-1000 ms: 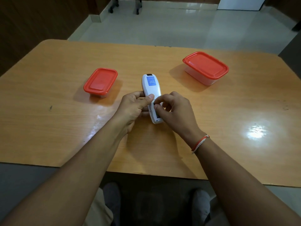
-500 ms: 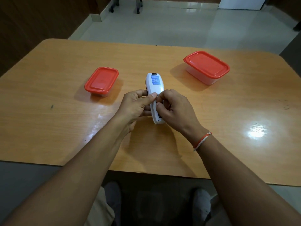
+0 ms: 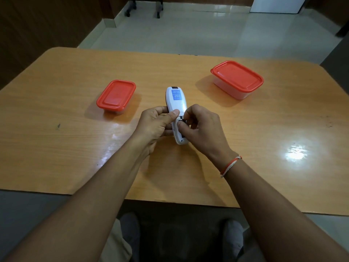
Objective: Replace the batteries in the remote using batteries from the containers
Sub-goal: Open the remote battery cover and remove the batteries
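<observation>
A white remote (image 3: 176, 102) with a blue label lies back-up at the table's middle. My left hand (image 3: 157, 127) grips its left side, thumb pressed on the back. My right hand (image 3: 201, 127) has thumb and fingertips pinched on a small dark part at the open battery compartment near the remote's lower half; whether that part is a battery is unclear. A small red-lidded container (image 3: 116, 96) stands shut to the left. A larger red-lidded clear container (image 3: 237, 78) stands shut at the right rear.
The wooden table (image 3: 283, 148) has a glare spot at the right. Its near edge runs above my knees. Tiled floor and chair legs (image 3: 143, 8) lie beyond the far edge.
The remote has turned slightly toward upright. My right fingers have shifted from the cover area to pinching at the now exposed dark compartment. The containers have not moved.
</observation>
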